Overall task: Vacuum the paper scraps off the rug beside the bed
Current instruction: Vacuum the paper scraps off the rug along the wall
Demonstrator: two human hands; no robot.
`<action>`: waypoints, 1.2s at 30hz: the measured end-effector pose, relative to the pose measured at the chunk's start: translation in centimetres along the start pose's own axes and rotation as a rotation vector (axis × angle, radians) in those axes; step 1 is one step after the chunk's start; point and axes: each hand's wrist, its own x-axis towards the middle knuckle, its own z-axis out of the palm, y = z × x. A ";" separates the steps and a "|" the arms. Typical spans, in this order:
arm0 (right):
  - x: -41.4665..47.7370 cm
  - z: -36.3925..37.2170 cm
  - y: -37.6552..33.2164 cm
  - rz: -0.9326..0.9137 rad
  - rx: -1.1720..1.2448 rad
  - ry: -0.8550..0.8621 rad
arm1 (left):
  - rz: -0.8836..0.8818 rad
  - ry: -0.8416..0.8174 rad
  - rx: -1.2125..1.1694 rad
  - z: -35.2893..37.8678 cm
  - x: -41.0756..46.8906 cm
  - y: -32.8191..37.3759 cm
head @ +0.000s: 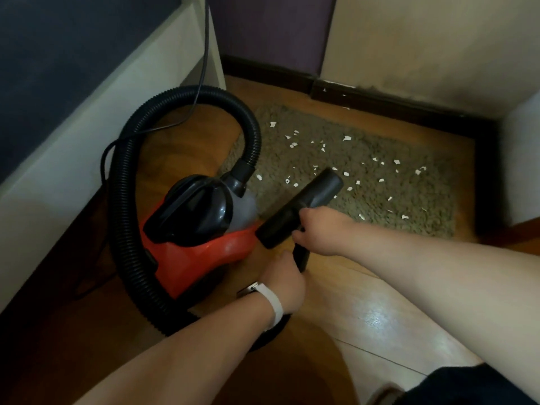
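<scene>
1. Wooden floor (365, 302) covers this corner of a room, and a red vacuum cleaner (198, 252) with a black top stands on it.
2. Left of the vacuum cleaner runs the bed (58, 127), white-sided with a dark top. A thin black cord (201, 83) hangs down past its end, behind the vacuum cleaner.
3. A ribbed black hose (125, 200) leaves the vacuum cleaner's far end, arches over behind it and sweeps down round its left side.
4. Just right of the vacuum cleaner's near end is the left hand (285, 285), with a white wristband (276, 305). Its grip is curled round the lower end of a black tube (302, 258).
5. Further right of the vacuum cleaner, the right hand (324, 232) has its grip closed round the neck of the black floor nozzle (301, 206). The nozzle is tilted, one end close against the vacuum cleaner's red side and the other over the rug's near edge.
6. Right of the vacuum cleaner lies the rug (432, 200), olive and shaggy, with white paper scraps (292, 145) scattered across it. A few more scraps lie by the dark skirting board (380, 100) beyond.
</scene>
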 end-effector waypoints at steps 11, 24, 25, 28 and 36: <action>-0.7 -1.9 0.8 0.401 0.702 0.290 | 0.198 0.238 -0.185 -1.8 1.8 5.3; -0.9 -4.7 3.8 0.450 1.192 0.523 | 0.172 -0.433 -0.137 -7.2 -0.6 4.7; -1.0 -4.8 4.0 0.445 1.235 0.526 | 0.171 -0.529 -0.127 -7.5 -1.0 4.3; -1.3 -5.1 3.4 0.395 1.297 0.525 | 0.243 -0.598 -0.123 -7.7 -2.6 4.2; -1.1 -4.0 0.8 0.400 1.096 0.479 | 0.343 -0.076 0.194 -6.0 -3.5 3.9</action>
